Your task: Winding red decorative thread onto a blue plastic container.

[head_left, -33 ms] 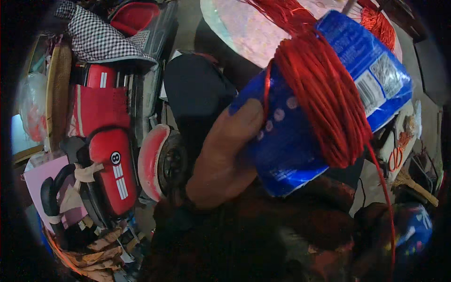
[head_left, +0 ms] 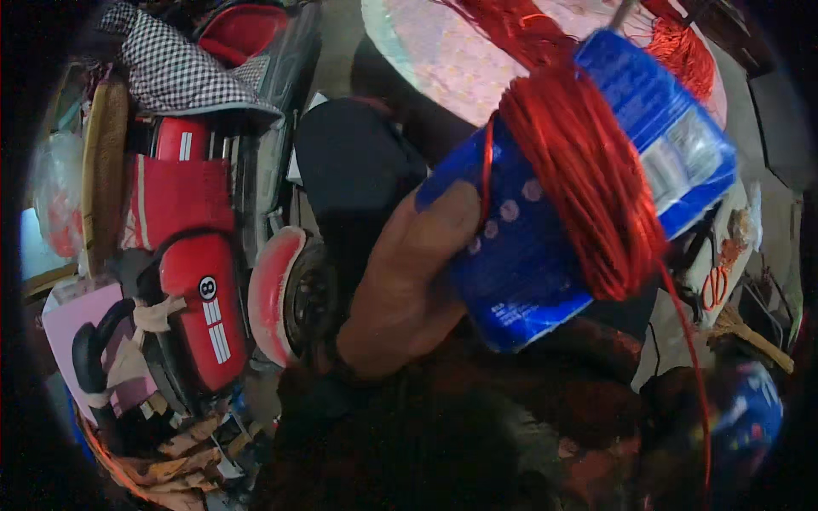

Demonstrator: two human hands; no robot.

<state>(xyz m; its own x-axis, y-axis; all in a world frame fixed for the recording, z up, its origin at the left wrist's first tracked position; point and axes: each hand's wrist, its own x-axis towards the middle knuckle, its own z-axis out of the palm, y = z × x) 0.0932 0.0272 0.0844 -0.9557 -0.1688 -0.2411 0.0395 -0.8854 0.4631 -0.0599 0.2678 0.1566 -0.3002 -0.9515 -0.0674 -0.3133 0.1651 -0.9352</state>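
My left hand (head_left: pixel 409 272) grips one end of a blue plastic-wrapped pack (head_left: pixel 528 281), thumb on top and the other fingers hidden beneath it. Many turns of thin red cord (head_left: pixel 588 187) are wound round the pack's middle. From the winding, a single strand of cord (head_left: pixel 686 341) runs down past the lower edge of the view. A white label with a barcode (head_left: pixel 677 166) shows at the pack's far end. My right hand does not appear; only a dark sleeve with a blue patterned part (head_left: pixel 750 417) lies at the lower right.
Beyond the pack is a pink round surface (head_left: pixel 443 64) with loose red cord (head_left: pixel 520 30) and another red bundle (head_left: pixel 682 55). Orange-handled scissors (head_left: pixel 716 288) and a straw brush (head_left: pixel 750 341) lie right. A red-and-black ride-on vehicle (head_left: pixel 204 298) and checked cloth (head_left: pixel 192 72) stand left.
The wound pack has shifted slightly left, its far end tilting a little downward. The hanging strand has moved left with it. My left hand keeps the same grip.
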